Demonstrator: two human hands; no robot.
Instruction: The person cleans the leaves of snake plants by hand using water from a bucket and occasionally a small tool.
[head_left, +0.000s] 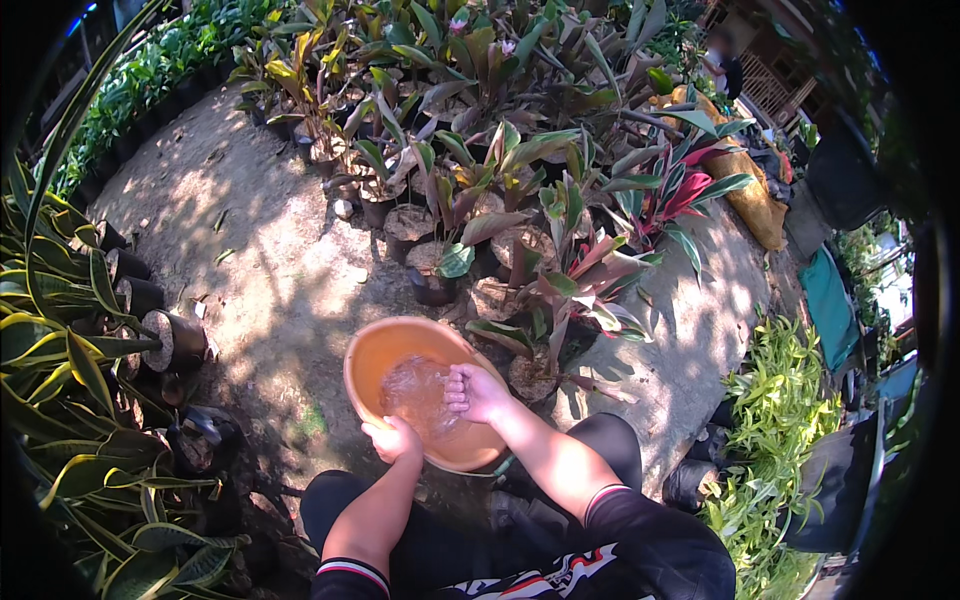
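An orange plastic pail (373, 351) sits in front of my knees, with rippling water (420, 397) at its bottom. A thin bail handle with a green grip (504, 465) hangs at its near side. My left hand (395, 439) grips the near left rim. Over the right part of the pail, just above the water, my right hand (474, 394) has its fingers curled in, and I see nothing in it. Potted leafy plants (534, 337) stand right beyond the pail, some leaves close to its far right rim.
Many potted broad-leaved plants (480, 150) fill the ground ahead. Snake plants (75, 352) in black pots line the left. Light green plants (780, 405) grow at the right, near a green sheet (829, 307). A yellow sack (742, 187) lies at far right; a person (721, 66) is behind.
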